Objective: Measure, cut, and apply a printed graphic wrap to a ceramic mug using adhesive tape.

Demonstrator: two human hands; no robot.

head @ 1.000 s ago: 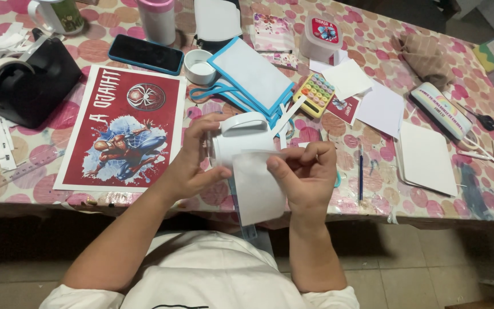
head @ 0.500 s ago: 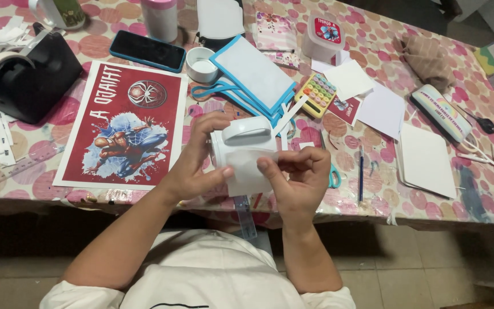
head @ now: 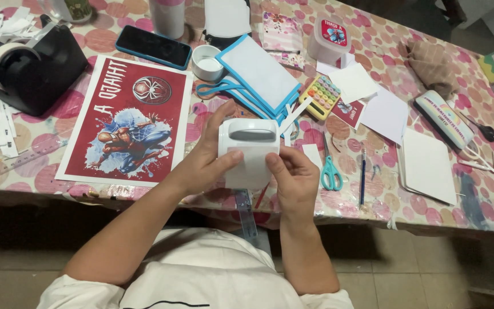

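My left hand (head: pixel 204 163) grips the left side of a white paper punch (head: pixel 249 140) with a handle slot on top, held just above the table's near edge. My right hand (head: pixel 295 177) pinches a white paper sheet (head: pixel 251 170) fed into the punch's front, with only a short part showing below it. A red poster with a superhero figure (head: pixel 127 120) lies flat to the left of the hands. Teal-handled scissors (head: pixel 331 171) lie just right of my right hand.
A black tape dispenser (head: pixel 27 68) sits far left, a phone (head: pixel 153 47) and a small white cup (head: pixel 207 62) behind the poster. Blue-edged white sheets (head: pixel 258 71), a colourful calculator (head: pixel 323 96), loose white papers (head: pixel 428 166), a pen (head: pixel 362 174) and a ruler (head: pixel 246 214) lie on the patterned tablecloth (head: pixel 447 214).
The white sheet, hanging well below the punch a second ago, has slid into it. Both hands stayed on the punch at the table edge.
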